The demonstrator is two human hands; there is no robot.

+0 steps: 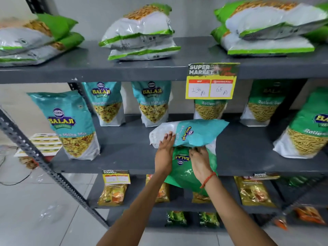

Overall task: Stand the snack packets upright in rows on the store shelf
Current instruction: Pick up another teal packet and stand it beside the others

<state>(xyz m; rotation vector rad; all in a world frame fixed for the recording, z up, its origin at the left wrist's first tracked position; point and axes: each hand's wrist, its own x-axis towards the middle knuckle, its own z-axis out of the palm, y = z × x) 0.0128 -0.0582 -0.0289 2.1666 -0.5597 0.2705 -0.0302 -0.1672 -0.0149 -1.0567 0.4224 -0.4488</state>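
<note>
A teal snack packet (193, 134) lies on its side at the middle of the grey middle shelf (124, 155). My left hand (165, 153) rests on its white bottom end. Under it, a green packet (184, 173) hangs over the shelf's front edge, and my right hand (200, 160) grips its top. Three teal packets (71, 125) stand upright on the left of this shelf. Green Ratlami packets (305, 128) stand upright on the right.
The top shelf (134, 68) holds three piles of green and white packets (140, 34) lying flat. A yellow price tag (211, 82) hangs from its front edge. Lower shelves hold yellow packets (113, 192). A slanted metal upright (44, 166) crosses the left side.
</note>
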